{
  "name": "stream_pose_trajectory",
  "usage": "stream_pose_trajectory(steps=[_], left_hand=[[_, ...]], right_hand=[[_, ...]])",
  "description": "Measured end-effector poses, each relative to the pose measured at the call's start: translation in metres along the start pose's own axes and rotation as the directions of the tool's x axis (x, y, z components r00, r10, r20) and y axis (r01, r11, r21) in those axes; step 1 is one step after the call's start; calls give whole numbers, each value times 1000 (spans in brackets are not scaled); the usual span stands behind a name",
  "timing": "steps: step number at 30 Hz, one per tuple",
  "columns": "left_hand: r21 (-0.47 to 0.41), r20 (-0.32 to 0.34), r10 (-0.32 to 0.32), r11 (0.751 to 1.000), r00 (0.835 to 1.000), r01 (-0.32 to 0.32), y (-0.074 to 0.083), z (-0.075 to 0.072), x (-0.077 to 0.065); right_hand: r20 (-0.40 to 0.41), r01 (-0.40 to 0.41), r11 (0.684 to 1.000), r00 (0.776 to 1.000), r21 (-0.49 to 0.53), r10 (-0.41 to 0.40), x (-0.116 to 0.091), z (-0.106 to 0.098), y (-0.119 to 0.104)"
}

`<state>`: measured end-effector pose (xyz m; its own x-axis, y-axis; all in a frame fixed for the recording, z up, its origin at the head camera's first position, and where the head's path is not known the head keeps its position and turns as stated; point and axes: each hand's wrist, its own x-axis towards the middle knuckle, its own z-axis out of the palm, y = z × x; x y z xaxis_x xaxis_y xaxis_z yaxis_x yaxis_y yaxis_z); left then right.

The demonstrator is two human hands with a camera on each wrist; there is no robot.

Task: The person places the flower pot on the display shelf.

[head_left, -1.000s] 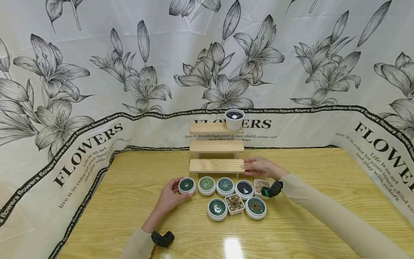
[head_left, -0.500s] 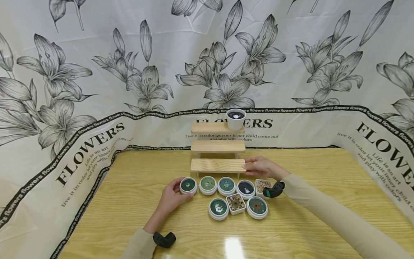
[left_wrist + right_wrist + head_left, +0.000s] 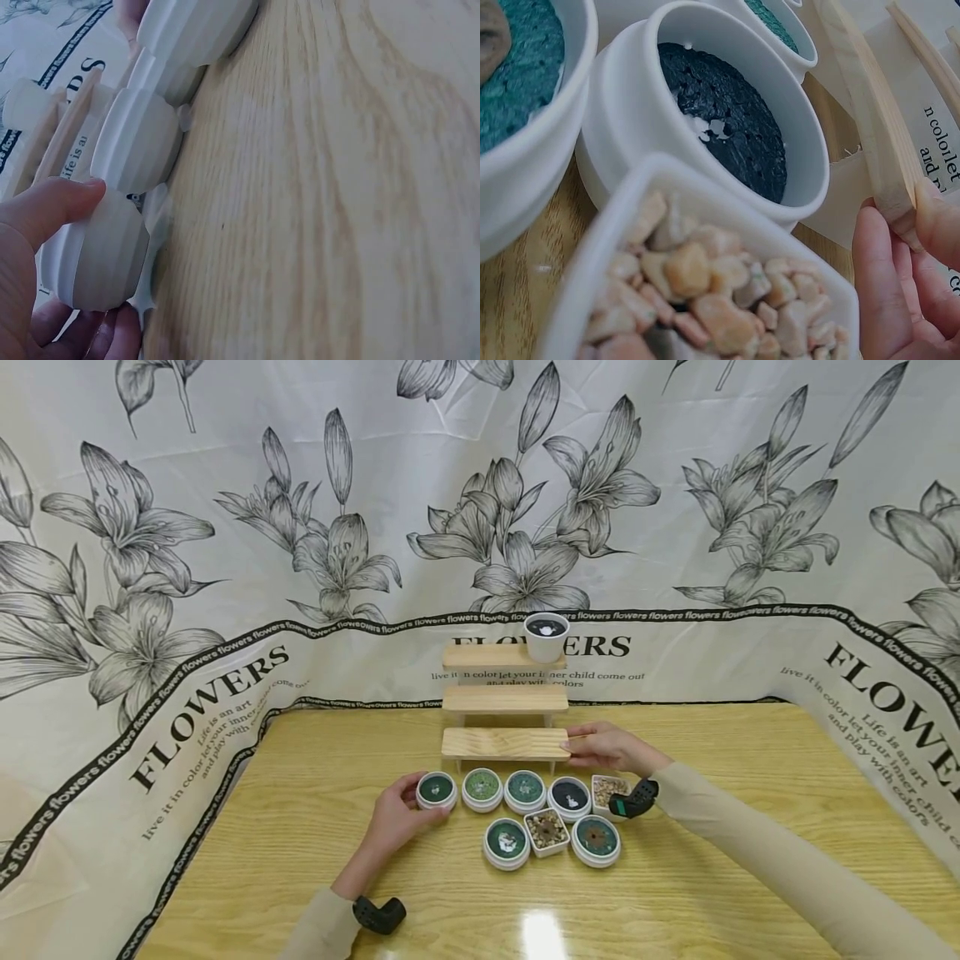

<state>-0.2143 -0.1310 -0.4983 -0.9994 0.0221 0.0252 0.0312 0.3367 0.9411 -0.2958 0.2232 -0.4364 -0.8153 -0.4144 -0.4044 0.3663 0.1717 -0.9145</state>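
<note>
My left hand (image 3: 397,818) grips the leftmost round white pot (image 3: 436,790), which has a dark green surface inside. In the left wrist view, thumb and fingers curl round that pot's ribbed side (image 3: 109,251). My right hand (image 3: 603,747) pinches the right end of the lowest shelf (image 3: 504,744) of a three-step wooden stand. The right wrist view shows thumb and fingers on this shelf end (image 3: 896,202). On the stand's top shelf (image 3: 483,656) is a white pot (image 3: 546,639) with a dark surface.
Several white pots stand close together before the stand, including a light green one (image 3: 482,787), a black one (image 3: 569,797), and square ones with pebbles (image 3: 547,832) (image 3: 712,292). A flower-printed cloth (image 3: 360,660) hangs behind the wooden table (image 3: 315,768).
The head view has shifted very slightly. Both hands keep their holds, and the pots and stand have not visibly moved.
</note>
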Motion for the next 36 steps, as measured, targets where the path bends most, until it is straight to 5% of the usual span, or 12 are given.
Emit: stream_pose_trajectory(steps=[18, 36], left_hand=[[10, -3, 37, 999, 999, -37, 22, -3, -3], [-65, 18, 97, 993, 995, -96, 53, 21, 13]], right_hand=[[-14, -7, 1000, 1000, 10, 8, 4, -1, 3], [-43, -23, 1000, 999, -5, 22, 5, 2, 1]])
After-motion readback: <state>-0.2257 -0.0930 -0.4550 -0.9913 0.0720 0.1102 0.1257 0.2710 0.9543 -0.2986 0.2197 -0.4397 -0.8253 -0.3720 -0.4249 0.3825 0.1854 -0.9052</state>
